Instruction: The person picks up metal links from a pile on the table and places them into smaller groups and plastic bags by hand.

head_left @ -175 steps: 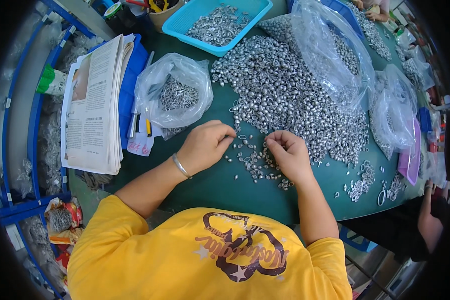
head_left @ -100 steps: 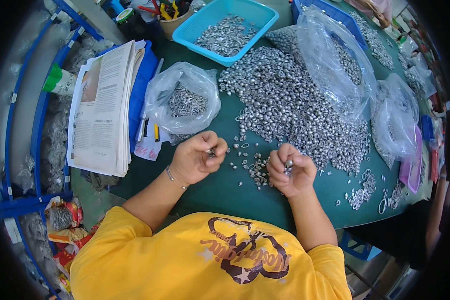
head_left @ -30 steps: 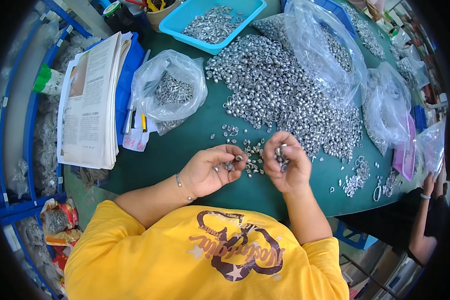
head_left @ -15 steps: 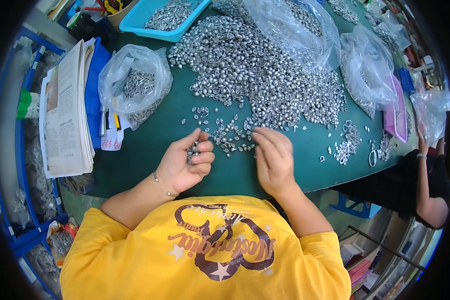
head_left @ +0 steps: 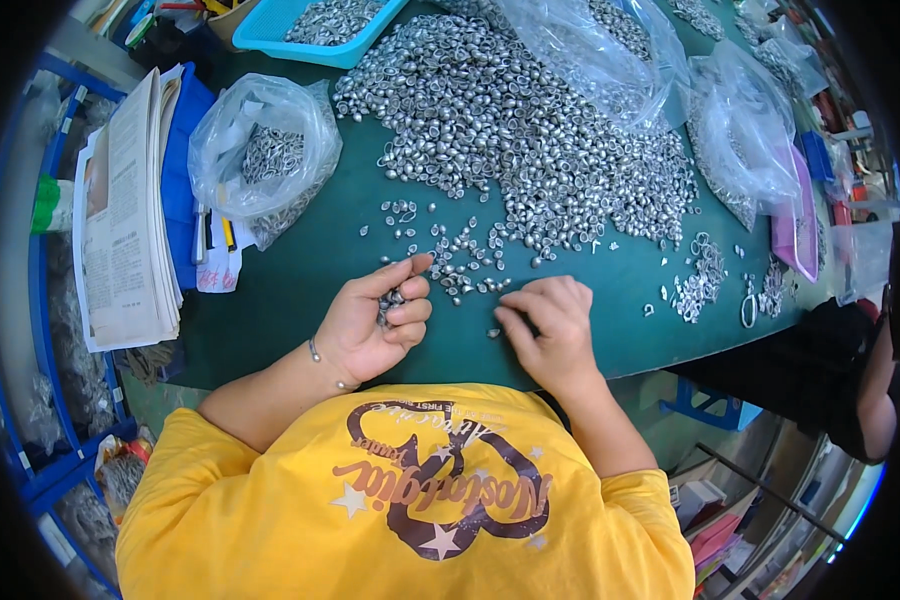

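My left hand (head_left: 375, 318) is curled palm-up over the near part of the table, its fingers closed around several small silver metal pieces (head_left: 390, 303), teardrop-shaped and hollow on one side. Its thumb and forefinger meet at the top. To the right, my right hand (head_left: 553, 325) is bent with the fingers drawn in toward the thumb; whether anything sits between the tips is hidden. One loose piece (head_left: 494, 333) lies just left of its thumb. Between and beyond both hands, a scatter of the same pieces (head_left: 460, 262) lies on the green tabletop (head_left: 300, 320).
A large heap of silver pieces (head_left: 450, 110) spreads across the far table. Around it are a blue basket (head_left: 345, 55), plastic bags (head_left: 315, 190) and a pink tray (head_left: 800, 225). Newspapers (head_left: 125, 220) stand at left. Silver rings and bits (head_left: 700, 280) lie right, near another person's arm (head_left: 878, 385).
My right hand has drawn back from the scattered pieces and its fingers have curled in. A single piece now shows beside its thumb. My left hand keeps its handful, nearly unmoved.
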Motion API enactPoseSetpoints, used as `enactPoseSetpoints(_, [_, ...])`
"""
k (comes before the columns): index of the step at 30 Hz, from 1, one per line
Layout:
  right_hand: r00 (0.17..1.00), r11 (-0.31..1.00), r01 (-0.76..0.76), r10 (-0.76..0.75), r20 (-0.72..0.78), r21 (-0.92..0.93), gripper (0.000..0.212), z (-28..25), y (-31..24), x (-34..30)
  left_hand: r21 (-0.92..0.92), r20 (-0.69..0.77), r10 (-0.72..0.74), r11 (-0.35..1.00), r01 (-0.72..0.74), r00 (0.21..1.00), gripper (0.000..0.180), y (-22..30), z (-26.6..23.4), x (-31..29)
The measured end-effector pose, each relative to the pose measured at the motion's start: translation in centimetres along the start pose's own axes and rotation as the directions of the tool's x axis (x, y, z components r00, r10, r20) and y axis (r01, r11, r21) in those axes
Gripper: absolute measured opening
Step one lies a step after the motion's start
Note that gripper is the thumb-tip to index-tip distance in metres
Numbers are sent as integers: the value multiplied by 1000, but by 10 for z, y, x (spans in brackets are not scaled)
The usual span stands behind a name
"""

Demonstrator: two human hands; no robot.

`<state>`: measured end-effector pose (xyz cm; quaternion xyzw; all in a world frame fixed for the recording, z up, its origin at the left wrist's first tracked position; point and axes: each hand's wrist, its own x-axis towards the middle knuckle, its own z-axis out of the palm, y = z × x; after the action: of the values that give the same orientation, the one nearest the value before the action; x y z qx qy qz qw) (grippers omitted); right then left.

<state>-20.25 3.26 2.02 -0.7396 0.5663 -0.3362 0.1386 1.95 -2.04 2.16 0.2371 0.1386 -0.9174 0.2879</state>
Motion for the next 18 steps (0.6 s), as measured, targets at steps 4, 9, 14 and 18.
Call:
enactPoseSetpoints(4, [996,997,20,-14,83,-70,15,2,-8,-5,25,-14,7,1000,-6,1000,18,0,-2,-1])
enactPoseSetpoints(9, [989,998,56,-60,138,30,16,-11,-5,-9,32,-21,11,999,-10,1000,18,1,-2,-1])
enactPoseSetpoints(14, [968,992,126,-123,219,2,17,-7,-9,-15,30,-25,3,1000,-2,1000,19,0,-1,0])
enactPoseSetpoints(18, [994,932,-44,4,111,360,18,-7,-7,-16,56,-22,20,998,-19,1000,19,1,-1,0])
